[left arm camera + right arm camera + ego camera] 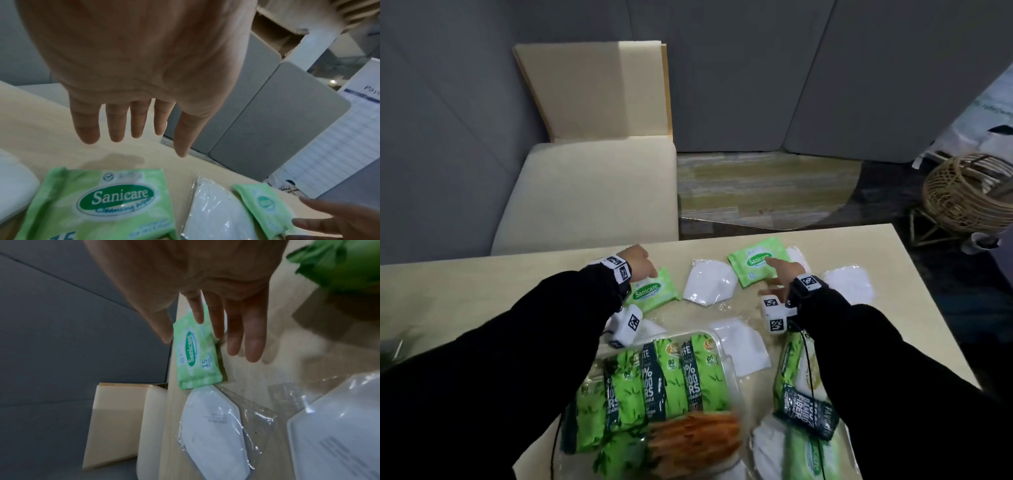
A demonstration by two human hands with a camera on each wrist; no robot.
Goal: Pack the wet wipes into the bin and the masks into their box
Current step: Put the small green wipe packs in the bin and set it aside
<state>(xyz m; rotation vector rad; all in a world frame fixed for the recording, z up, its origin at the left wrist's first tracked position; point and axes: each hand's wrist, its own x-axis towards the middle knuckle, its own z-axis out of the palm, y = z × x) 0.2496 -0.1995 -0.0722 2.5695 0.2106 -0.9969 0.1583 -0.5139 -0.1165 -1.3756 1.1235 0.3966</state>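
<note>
Two small green Sanicare wipe packs lie on the beige table (482, 308). My left hand (645, 263) hovers with straight fingers over the far end of the left pack (654, 291) and holds nothing. In the left wrist view the left hand (133, 134) is above the table, just past that pack (102, 203). My right hand (777, 270) reaches, fingers straight, over the right pack (755, 265). The right wrist view shows the right hand (205, 337) spread above this pack (195, 353); I cannot tell whether it touches. A bagged white mask (709, 284) lies between the packs.
A clear bin (717, 337) at the table's front holds several large green wipe packs. More bagged masks (849, 281) (743, 346) lie around it. A large wipe pack (798, 387) sits under my right arm. A blurred orange object (695, 435) is near the front. A cream seat (592, 192) stands behind the table.
</note>
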